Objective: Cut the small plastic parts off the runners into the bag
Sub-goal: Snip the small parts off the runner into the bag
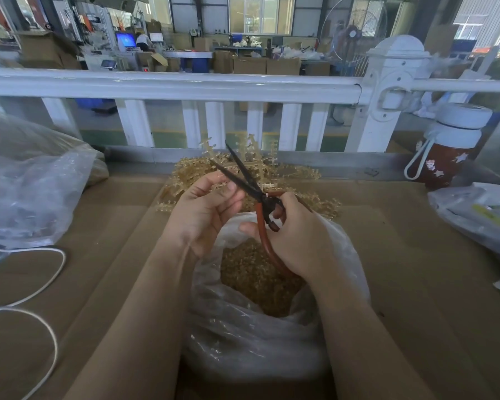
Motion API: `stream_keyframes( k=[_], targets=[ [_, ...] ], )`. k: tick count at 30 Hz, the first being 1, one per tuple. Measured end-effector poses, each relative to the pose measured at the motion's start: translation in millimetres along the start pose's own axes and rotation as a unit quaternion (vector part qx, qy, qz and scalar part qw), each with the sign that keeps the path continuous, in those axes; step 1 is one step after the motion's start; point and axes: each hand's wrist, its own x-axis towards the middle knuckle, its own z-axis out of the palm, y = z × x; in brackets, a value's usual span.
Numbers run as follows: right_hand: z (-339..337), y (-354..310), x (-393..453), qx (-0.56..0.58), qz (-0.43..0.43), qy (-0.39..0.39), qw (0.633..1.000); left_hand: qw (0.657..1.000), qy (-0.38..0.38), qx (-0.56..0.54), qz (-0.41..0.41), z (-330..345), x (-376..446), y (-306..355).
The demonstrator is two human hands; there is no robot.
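- Right hand point(298, 238): curled round the red handles of scissors point(244, 180), blades spread wide.
- Left hand point(202, 212): pinches a plastic runner point(214, 157), held up beside the blades, directly above the open bag point(272, 336).

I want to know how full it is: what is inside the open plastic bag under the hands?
The plastic bag holds a heap of small amber cut parts. The right hand and scissors cover part of the opening; the crumpled film hides the depth.
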Motion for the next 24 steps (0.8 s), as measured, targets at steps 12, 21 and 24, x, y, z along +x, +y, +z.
stream_keyframes(
  k=[12,21,24],
  targets=[
    [-5.3,-1.8,-2.4,-0.068,-0.019,0.003,0.997,0.995,0.036,0.075,0.061,0.4,0.9,-0.6],
    [-9.0,-4.5,-3.5,-0.060,-0.004,0.006,0.998,0.994,0.044,0.068,0.070,1.7,0.1,-1.0],
    [-11.6,-6.4,-3.8,-0.055,0.002,0.003,0.998,0.994,0.049,0.062,0.071,2.4,0.4,-1.7]
  ],
)
